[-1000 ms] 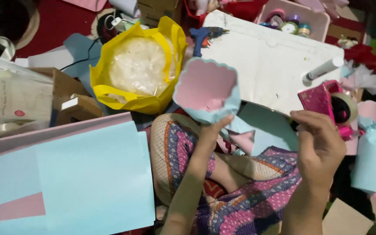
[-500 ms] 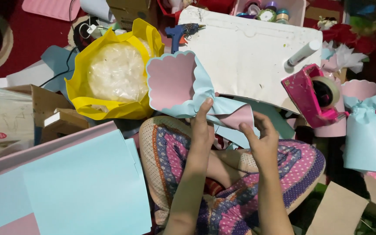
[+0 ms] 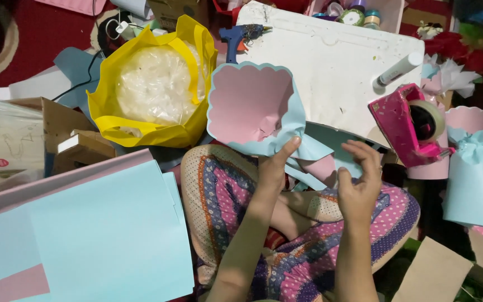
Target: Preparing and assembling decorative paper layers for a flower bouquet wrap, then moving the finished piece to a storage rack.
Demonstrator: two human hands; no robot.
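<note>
Nearest the camera, patterned trousers (image 3: 308, 246) cover the crossed legs, and blue sheets (image 3: 96, 235) lie to the left. Above the lap, the left hand (image 3: 275, 165) pinches the narrow bottom of a paper cone (image 3: 252, 109), thumb pressed on its blue outside. The cone's long axis runs away from the body, its wide scalloped mouth pointing up and far, pink inside showing. The right hand (image 3: 359, 179) has its fingers spread and loosely curled, touching the blue paper flap (image 3: 331, 159) beside the cone's base. Farther off are a yellow bag (image 3: 146, 128), a white board (image 3: 336, 67), a pink tape dispenser (image 3: 406, 126) and a glue gun (image 3: 241, 36).
</note>
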